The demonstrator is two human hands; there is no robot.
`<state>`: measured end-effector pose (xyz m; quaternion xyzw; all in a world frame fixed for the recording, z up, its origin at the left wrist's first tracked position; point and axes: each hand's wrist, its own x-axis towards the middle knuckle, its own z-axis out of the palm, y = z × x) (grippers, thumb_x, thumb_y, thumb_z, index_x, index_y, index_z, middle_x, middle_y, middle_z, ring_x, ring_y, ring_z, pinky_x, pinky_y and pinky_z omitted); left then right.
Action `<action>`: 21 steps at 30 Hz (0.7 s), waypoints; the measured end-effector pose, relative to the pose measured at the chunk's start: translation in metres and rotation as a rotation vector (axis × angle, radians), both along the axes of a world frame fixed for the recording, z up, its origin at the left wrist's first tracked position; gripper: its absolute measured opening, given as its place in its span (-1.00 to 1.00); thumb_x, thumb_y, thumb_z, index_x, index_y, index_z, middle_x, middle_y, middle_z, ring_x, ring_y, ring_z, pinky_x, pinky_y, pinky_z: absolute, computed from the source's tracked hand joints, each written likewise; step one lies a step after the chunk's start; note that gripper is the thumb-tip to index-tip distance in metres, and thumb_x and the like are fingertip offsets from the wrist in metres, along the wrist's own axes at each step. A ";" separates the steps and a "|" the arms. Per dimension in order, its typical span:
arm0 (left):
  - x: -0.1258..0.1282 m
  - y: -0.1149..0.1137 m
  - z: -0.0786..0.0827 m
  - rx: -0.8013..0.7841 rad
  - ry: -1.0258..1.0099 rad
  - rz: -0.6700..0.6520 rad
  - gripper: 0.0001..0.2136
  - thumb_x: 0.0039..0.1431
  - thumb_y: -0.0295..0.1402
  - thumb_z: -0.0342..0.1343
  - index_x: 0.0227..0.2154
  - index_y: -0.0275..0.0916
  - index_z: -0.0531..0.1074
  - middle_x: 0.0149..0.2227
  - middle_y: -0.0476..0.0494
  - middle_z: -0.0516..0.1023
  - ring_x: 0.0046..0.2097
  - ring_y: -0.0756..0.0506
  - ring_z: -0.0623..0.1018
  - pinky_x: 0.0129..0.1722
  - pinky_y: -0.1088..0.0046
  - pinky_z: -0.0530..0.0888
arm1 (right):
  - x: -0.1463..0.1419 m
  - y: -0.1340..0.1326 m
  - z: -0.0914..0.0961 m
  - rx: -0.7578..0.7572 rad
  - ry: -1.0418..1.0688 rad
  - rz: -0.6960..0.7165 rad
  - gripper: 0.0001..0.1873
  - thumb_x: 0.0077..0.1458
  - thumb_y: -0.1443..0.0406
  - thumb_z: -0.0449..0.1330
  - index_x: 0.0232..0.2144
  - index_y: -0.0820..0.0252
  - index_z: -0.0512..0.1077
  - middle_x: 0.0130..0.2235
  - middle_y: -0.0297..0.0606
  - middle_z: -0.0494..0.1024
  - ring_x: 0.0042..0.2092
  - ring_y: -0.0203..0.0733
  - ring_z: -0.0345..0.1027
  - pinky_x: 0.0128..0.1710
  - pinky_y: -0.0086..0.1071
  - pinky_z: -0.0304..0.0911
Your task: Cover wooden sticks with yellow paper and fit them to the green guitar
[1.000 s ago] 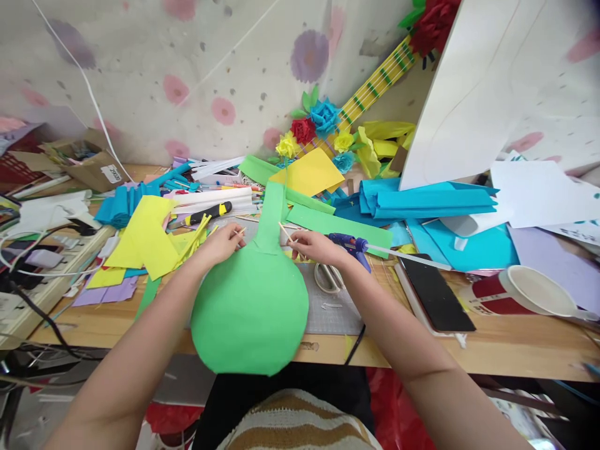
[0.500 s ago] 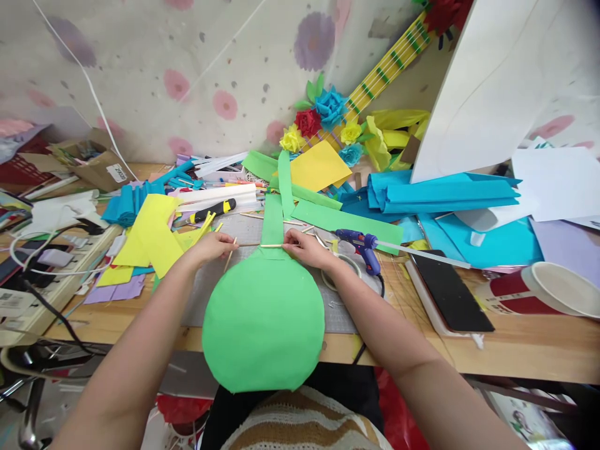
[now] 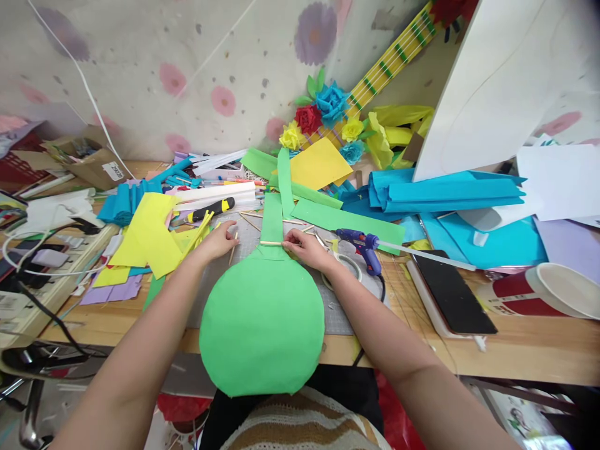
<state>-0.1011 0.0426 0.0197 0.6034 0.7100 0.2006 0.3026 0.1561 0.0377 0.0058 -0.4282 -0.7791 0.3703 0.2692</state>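
A round green paper shape (image 3: 262, 322) with a narrow green neck (image 3: 272, 215) hangs over the table's front edge, above my lap. Across the bottom of the neck lies a short, pale thin stick (image 3: 270, 243). My right hand (image 3: 307, 247) pinches the stick's right end against the paper. To the left of the neck, the fingers of my left hand (image 3: 220, 240) are closed around another thin stick (image 3: 233, 249), which points down toward the mat. Behind the right hand lie a blue glue gun (image 3: 360, 245) and a roll of tape (image 3: 349, 265).
Yellow paper pieces (image 3: 147, 234) and a utility knife (image 3: 210, 210) lie to the left. Blue crepe paper (image 3: 445, 190), a phone (image 3: 454, 294) and a tipped paper cup (image 3: 544, 290) occupy the right. A flower-decorated paper guitar (image 3: 389, 62) leans at the back.
My left hand has shifted slightly up and away from the neck. The thin line of stick between it and the neck no longer shows. My right hand stays on the short stick.
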 end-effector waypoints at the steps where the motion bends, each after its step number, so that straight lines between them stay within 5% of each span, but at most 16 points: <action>1: -0.001 0.001 -0.001 -0.006 0.070 -0.020 -0.45 -0.18 -0.30 0.12 -0.02 -0.23 0.24 -0.53 0.01 0.39 -0.52 -0.03 0.36 -0.53 0.48 0.22 | 0.000 -0.001 0.000 0.001 -0.008 -0.004 -0.76 0.03 0.15 0.00 -0.40 0.22 0.30 -0.46 -0.39 0.36 -0.43 -0.37 0.18 -0.45 -0.51 0.06; 8: 0.003 -0.008 0.006 0.031 0.287 -0.033 -0.65 -0.09 -0.23 0.07 -0.20 -0.25 0.33 -0.40 -0.11 0.44 -0.38 -0.08 0.42 -0.43 0.44 0.27 | 0.000 -0.005 0.001 0.034 -0.025 0.032 -0.79 0.03 0.17 0.02 -0.39 0.20 0.29 -0.44 -0.39 0.37 -0.41 -0.37 0.20 -0.42 -0.50 0.07; 13: 0.018 -0.011 0.019 0.227 0.100 -0.086 -0.81 -0.03 -0.29 -0.01 -0.36 -0.25 0.39 -0.36 -0.11 0.45 -0.33 -0.06 0.41 -0.32 0.44 0.32 | 0.002 -0.004 0.000 0.028 -0.007 0.054 -0.81 0.03 0.19 0.02 -0.40 0.20 0.28 -0.43 -0.39 0.38 -0.40 -0.37 0.21 -0.41 -0.50 0.08; 21: 0.049 -0.018 0.026 0.102 -0.196 -0.321 -0.82 -0.12 -0.28 0.09 -0.46 -0.27 0.43 -0.46 -0.06 0.45 -0.40 -0.02 0.40 -0.38 0.47 0.31 | 0.004 -0.005 0.001 0.050 -0.001 0.091 -0.84 0.04 0.22 0.00 -0.39 0.20 0.27 -0.42 -0.37 0.35 -0.38 -0.35 0.21 -0.39 -0.49 0.10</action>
